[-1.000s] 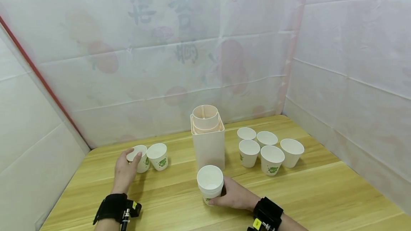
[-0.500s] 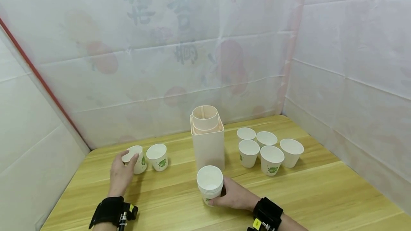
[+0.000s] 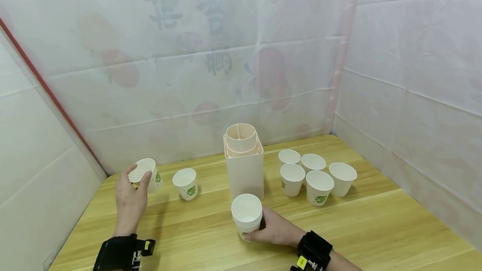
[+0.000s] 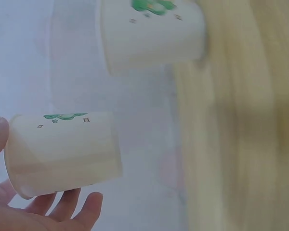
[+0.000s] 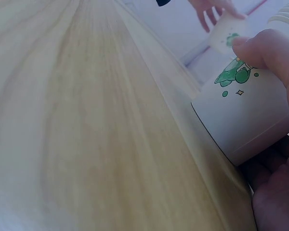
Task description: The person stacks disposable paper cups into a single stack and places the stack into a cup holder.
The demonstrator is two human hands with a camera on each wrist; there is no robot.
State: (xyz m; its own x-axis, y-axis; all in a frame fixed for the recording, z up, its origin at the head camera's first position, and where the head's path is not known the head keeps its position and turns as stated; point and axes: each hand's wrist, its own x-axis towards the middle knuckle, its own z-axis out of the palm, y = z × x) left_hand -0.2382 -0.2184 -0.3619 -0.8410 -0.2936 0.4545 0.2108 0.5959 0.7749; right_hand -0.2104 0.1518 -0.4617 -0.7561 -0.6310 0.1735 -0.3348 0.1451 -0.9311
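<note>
My left hand [image 3: 129, 198] pinches a white paper cup [image 3: 149, 177] with a green print by its rim, thumb on the near side. The cup is raised off the table; in the left wrist view that paper cup [image 4: 65, 154] appears sideways with fingers around it. Just right of it, another paper cup [image 3: 185, 184] stands upright on the table. At front centre, my right hand [image 3: 278, 227] grips a stack of nested paper cups [image 3: 246, 216]. Close up in the right wrist view, the thumb lies across the stack's lowest cup [image 5: 250, 115].
A tall cream square holder [image 3: 244, 175] with a round tube in its top stands behind the stack. Several paper cups [image 3: 319, 187] stand grouped on the right. The wooden table [image 3: 380, 221] meets white sheeting [image 3: 169, 74] at the back and sides.
My left hand has moved left and lifted its paper cup off the table, away from the neighbouring cup. My right hand and the stack have stayed in place.
</note>
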